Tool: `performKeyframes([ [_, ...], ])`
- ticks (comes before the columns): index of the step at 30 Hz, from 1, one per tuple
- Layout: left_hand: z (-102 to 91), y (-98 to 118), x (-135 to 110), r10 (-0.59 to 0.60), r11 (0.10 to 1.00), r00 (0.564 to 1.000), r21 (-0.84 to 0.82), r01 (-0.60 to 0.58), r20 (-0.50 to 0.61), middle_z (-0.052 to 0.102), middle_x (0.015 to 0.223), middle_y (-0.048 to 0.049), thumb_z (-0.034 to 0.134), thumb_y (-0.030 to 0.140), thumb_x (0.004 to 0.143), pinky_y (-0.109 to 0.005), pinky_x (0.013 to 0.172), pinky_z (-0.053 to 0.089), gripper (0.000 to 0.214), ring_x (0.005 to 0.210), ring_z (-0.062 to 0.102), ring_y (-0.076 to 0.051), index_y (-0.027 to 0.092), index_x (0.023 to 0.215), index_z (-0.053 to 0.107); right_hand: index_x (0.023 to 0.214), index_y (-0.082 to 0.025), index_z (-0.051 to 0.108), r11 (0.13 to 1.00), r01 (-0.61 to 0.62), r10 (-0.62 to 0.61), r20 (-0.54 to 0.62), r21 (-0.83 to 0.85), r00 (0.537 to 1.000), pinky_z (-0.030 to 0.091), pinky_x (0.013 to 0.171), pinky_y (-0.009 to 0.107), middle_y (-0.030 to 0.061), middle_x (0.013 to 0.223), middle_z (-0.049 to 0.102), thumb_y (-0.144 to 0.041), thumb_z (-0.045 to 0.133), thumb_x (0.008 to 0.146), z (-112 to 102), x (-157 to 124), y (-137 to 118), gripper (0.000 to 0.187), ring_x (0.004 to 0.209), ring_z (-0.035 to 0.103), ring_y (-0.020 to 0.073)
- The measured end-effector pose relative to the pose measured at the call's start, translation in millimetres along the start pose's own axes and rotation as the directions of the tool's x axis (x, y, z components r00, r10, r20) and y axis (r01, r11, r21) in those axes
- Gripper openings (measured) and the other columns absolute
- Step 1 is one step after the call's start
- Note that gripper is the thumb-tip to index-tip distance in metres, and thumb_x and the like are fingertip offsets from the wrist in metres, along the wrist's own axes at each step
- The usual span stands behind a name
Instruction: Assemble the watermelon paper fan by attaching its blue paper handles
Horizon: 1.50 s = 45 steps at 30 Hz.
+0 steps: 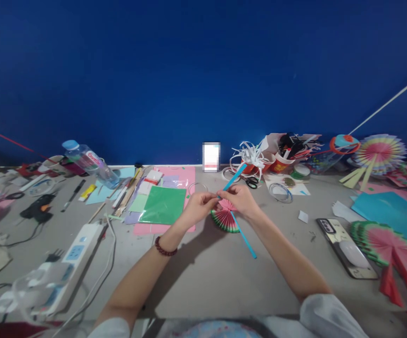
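Observation:
My left hand (199, 205) and my right hand (241, 199) meet above the middle of the grey table (203, 272), both pinched shut. Between them they hold a small folded paper fan (224, 219), pink with a green rim like a watermelon slice, hanging below the fingers. Two thin blue sticks (243, 234) cross at the fan's hub; one runs up to the right, the other down to the right. A dark red bead bracelet (164, 249) sits on my left wrist.
Green and pink paper sheets (163, 205) lie left of the hands. A white power strip (73, 256), black glue gun (36, 209) and water bottle (89, 162) are at left. Scissors (251, 181), red cups (277, 163), a phone (344, 246) and finished fans (386, 246) are at right.

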<state>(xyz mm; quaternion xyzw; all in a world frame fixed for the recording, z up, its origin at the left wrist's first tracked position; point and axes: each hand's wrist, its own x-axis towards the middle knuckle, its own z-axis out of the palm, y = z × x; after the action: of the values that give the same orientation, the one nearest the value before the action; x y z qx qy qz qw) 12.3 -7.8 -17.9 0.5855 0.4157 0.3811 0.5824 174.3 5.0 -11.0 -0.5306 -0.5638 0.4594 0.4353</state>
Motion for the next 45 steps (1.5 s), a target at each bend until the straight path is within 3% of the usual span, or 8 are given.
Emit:
performKeyframes([
  [7,0.7,-0.6,-0.5,0.019,1.000,1.000,-0.024,-0.019,-0.008,0.068,0.062,-0.0043,0.065,0.042,0.079,-0.027,0.061,0.054,0.029,0.057,0.065,-0.015,0.013,0.078,0.068,0.074,-0.017,0.072,0.922,-0.072,0.036,0.101,0.380,0.994,0.046,0.064,0.028,0.0029,0.069,0.067,-0.055,0.075,0.064,0.0,7.0,5.5,0.039,0.062,0.057,0.0127],
  [12,-8.4,8.9,-7.0,0.021,0.985,0.963,0.160,-0.066,0.269,0.071,0.070,-0.0064,0.055,0.048,0.086,-0.025,0.065,0.051,0.038,0.067,0.065,-0.015,0.015,0.071,0.068,0.069,-0.016,0.067,0.894,-0.163,0.072,0.225,0.418,0.972,0.040,0.051,0.023,-0.0013,0.059,0.060,-0.055,0.080,0.060,-2.0,6.3,7.0,0.042,0.052,0.050,0.0089],
  [16,-18.2,15.0,-5.2,0.060,0.972,0.986,0.217,-0.094,0.157,0.063,0.060,-0.0021,0.053,0.051,0.086,-0.022,0.056,0.044,0.042,0.056,0.056,-0.010,0.015,0.070,0.066,0.068,-0.015,0.063,0.884,-0.284,0.078,0.483,0.371,0.872,0.039,0.052,0.022,-0.0021,0.059,0.058,-0.054,0.078,0.066,-3.9,0.3,5.2,0.042,0.052,0.050,0.0080],
  [20,-18.3,19.2,0.5,0.107,0.994,0.994,-0.024,-0.107,0.005,0.064,0.073,-0.0022,0.068,0.051,0.075,-0.023,0.058,0.046,0.037,0.064,0.056,-0.011,0.016,0.087,0.068,0.068,-0.014,0.062,0.902,-0.278,-0.005,0.653,0.329,0.757,0.043,0.061,0.022,0.0007,0.064,0.061,-0.055,0.072,0.074,-5.3,-3.2,5.5,0.042,0.061,0.055,0.0097],
  [23,-15.6,21.0,1.4,0.066,0.984,0.997,-0.165,-0.071,-0.034,0.066,0.075,-0.0032,0.075,0.046,0.067,-0.024,0.060,0.045,0.034,0.065,0.055,-0.011,0.015,0.081,0.069,0.073,-0.014,0.064,0.912,-0.282,-0.021,0.721,0.298,0.693,0.046,0.066,0.024,0.0030,0.069,0.064,-0.055,0.068,0.078,-4.7,-5.2,3.6,0.042,0.066,0.060,0.0119],
  [32,-15.8,18.3,2.2,-0.047,0.940,0.980,-0.341,-0.022,-0.191,0.057,0.060,0.0042,0.080,0.036,0.062,-0.022,0.054,0.040,0.028,0.051,0.049,-0.006,0.016,0.069,0.062,0.087,-0.015,0.070,0.987,-0.136,0.038,0.685,0.089,0.728,0.050,0.074,0.029,0.0068,0.077,0.072,-0.061,0.054,0.084,-1.2,-13.3,-9.7,0.048,0.074,0.066,0.0166],
  [38,-18.3,12.5,7.4,0.009,0.909,0.946,-0.391,-0.143,-0.325,0.056,0.061,0.0056,0.079,0.032,0.064,-0.020,0.051,0.040,0.025,0.050,0.050,-0.006,0.017,0.074,0.061,0.078,-0.018,0.070,0.987,0.146,-0.095,0.524,-0.058,0.847,0.048,0.084,0.032,0.0063,0.082,0.074,-0.045,0.049,0.091,9.4,-15.3,-6.8,0.036,0.084,0.067,0.0188],
  [45,-17.9,9.5,10.4,0.010,0.904,0.908,-0.384,-0.187,-0.419,0.055,0.062,0.0051,0.077,0.034,0.065,-0.020,0.053,0.042,0.026,0.050,0.049,-0.005,0.016,0.069,0.058,0.093,-0.015,0.071,0.995,0.084,-0.046,0.482,-0.057,0.875,0.050,0.076,0.031,0.0057,0.073,0.074,-0.045,0.047,0.090,15.7,-14.0,1.6,0.038,0.073,0.068,0.0180],
])
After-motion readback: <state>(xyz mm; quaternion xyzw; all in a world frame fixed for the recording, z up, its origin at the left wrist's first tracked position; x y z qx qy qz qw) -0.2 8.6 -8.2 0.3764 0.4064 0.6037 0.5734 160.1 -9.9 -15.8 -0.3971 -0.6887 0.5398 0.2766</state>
